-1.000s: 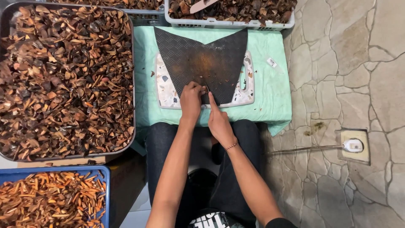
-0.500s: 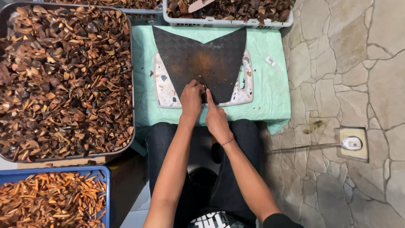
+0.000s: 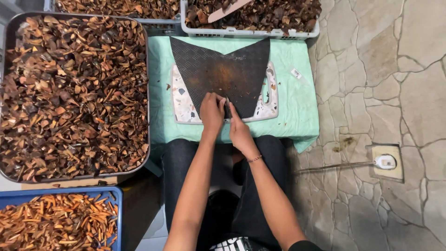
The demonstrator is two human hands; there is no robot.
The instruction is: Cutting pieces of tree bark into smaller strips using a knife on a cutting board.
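I take the dark ribbed mat [image 3: 223,69] as my landmark. Left of it sits the largest thing, a big dark tray [image 3: 147,93] heaped with brown dried husk pieces [image 3: 69,93]. Beyond the mat's far edge stands a white crate [image 3: 251,32] of the same brown pieces, with a flat pinkish stick [image 3: 224,10] lying on top. Under the mat I see a speckled cutting board [image 3: 183,100], and under that a mint-green cloth [image 3: 292,107] covering the surface. Well below and left of the mat, a blue bin [image 3: 114,191] holds orange slivers [image 3: 55,223]. Right of the mat is stone floor [image 3: 381,69], with a small white device [image 3: 385,161] on a pale tile.

At the mat's near point my left hand [image 3: 212,111] is curled, fingers closed on a small dark piece [image 3: 226,110] pressed against the mat. My right hand [image 3: 240,131] lies just beside it, touching it, with fingers extended toward the same piece; I cannot tell whether it grips anything. A thin bracelet [image 3: 254,159] circles that wrist.
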